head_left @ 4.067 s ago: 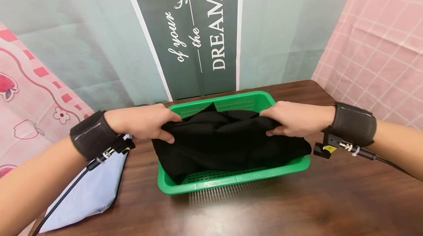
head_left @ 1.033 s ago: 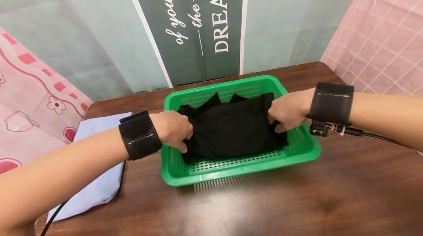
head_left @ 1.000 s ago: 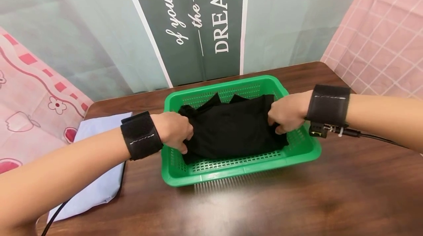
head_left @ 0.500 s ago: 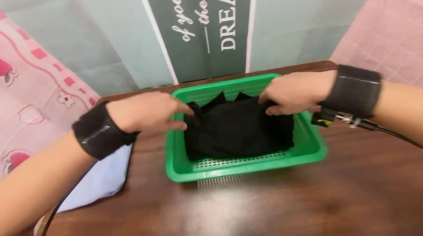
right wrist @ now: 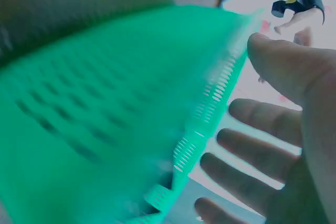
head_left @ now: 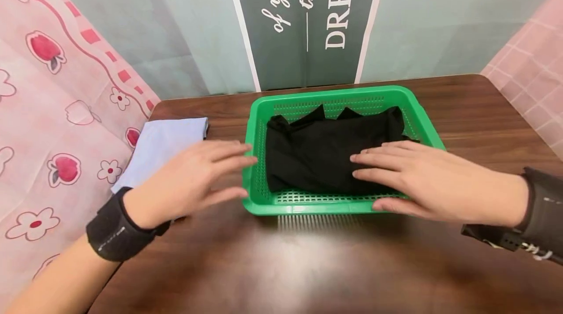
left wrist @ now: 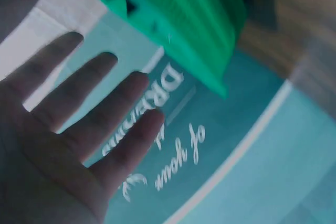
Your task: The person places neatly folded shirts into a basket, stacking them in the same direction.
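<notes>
A folded black cloth garment (head_left: 325, 153) lies inside a green perforated plastic basket (head_left: 303, 206), two pointed corners sticking up at its back. My left hand (head_left: 189, 177) holds nothing; its fingers are spread just off the basket's left side, as the left wrist view also shows with the hand (left wrist: 79, 129) beside the green wall (left wrist: 199, 35). Over the basket's front right part hangs my right hand (head_left: 422, 177), fingers extended and nothing held, overlapping the garment in the head view. In the right wrist view the basket wall (right wrist: 105, 103) stands close to the spread right fingers (right wrist: 257, 153).
Left of the basket, a folded light blue cloth (head_left: 164, 145) lies on the brown wooden table (head_left: 246, 265), partly covered by my left hand and wrist. A grey-green curtain (head_left: 176, 21) with lettering hangs behind. Pink curtains (head_left: 53, 109) close in both sides.
Both hands have let go of the black garment, which now lies in the basket, and drawn back with fingers straightened. The basket appears further right in the head view as the view has shifted.
</notes>
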`<state>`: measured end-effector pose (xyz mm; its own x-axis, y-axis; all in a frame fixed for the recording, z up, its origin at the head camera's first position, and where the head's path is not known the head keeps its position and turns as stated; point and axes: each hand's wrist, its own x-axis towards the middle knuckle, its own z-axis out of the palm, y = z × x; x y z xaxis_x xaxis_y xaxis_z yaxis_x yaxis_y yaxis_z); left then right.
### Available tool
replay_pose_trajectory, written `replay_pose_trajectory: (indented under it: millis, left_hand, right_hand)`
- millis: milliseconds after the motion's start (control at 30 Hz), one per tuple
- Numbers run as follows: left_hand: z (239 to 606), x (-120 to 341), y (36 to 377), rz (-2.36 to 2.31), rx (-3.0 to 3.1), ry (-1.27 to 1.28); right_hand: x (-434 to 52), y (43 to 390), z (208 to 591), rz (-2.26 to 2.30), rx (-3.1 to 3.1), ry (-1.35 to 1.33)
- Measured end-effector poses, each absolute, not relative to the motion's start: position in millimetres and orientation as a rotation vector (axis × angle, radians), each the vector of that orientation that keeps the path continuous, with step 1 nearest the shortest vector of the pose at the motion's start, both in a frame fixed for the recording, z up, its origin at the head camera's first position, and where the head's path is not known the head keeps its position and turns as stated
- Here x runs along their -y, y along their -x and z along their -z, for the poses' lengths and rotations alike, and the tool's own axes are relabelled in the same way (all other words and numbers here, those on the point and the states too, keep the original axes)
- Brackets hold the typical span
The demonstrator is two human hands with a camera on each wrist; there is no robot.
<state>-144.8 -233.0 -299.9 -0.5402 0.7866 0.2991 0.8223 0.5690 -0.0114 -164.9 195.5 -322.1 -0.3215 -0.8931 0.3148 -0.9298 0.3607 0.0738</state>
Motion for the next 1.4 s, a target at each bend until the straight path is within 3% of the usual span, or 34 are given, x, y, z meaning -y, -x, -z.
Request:
replay_pose_trajectory:
  millis: [533, 1400]
  left_hand:
    - [324, 221, 129, 0.032, 2.602, 1.388]
    - [311, 207, 165, 0.063, 2.630, 1.354]
  right_hand:
    - [-196, 155, 349, -0.395, 2.267, -1.673]
    - [-206, 181, 337, -0.345, 2.337, -1.552]
